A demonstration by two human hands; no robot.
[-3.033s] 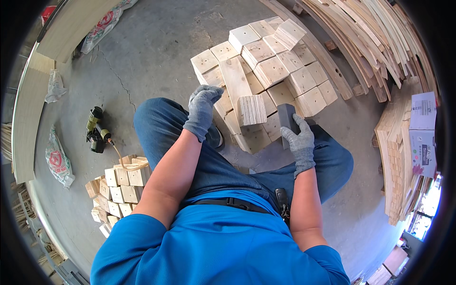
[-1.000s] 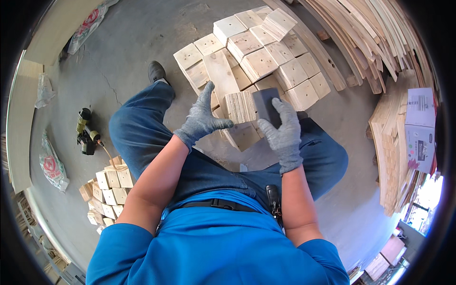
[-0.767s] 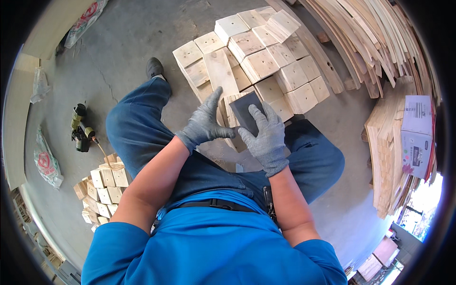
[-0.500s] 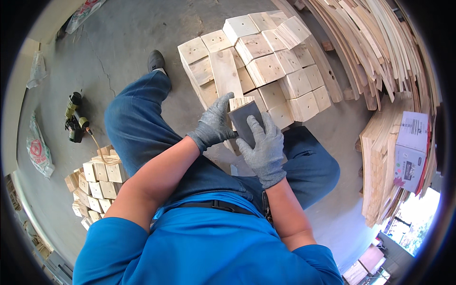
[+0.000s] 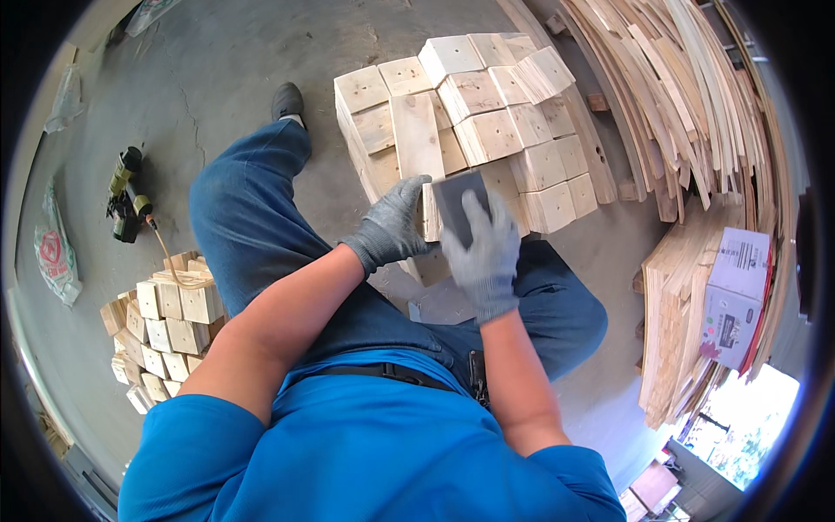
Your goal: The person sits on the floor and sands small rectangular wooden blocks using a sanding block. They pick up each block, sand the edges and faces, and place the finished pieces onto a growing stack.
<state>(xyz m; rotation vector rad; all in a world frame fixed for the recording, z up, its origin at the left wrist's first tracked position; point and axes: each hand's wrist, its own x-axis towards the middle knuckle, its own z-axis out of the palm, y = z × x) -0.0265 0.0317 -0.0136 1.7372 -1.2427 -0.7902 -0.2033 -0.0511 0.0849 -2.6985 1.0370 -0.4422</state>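
Note:
Both my hands wear grey knit gloves and meet above the near edge of the stacked wooden blocks (image 5: 487, 126). My right hand (image 5: 484, 257) is closed on a dark grey rectangular sanding block (image 5: 452, 196), its fingers laid over the flat face. Beside it, my left hand (image 5: 391, 228) grips a pale wooden block (image 5: 430, 217), mostly hidden behind the sanding block and my fingers. The sanding block lies against the wooden block. A flat wooden piece (image 5: 417, 135) rests on top of the stack, just beyond my left hand.
On the left floor lies a nail gun (image 5: 128, 196) with a hose (image 5: 168, 257), near a smaller pile of wooden blocks (image 5: 178, 335). Long wooden strips (image 5: 670, 96) and a board stack (image 5: 683, 304) with a cardboard box (image 5: 735, 300) line the right. Plastic bags (image 5: 56, 248) lie far left.
The sanding block and my right hand have shifted slightly over the wooden block, hiding its end face. My left hand keeps its grip. The whole view has tilted a little.

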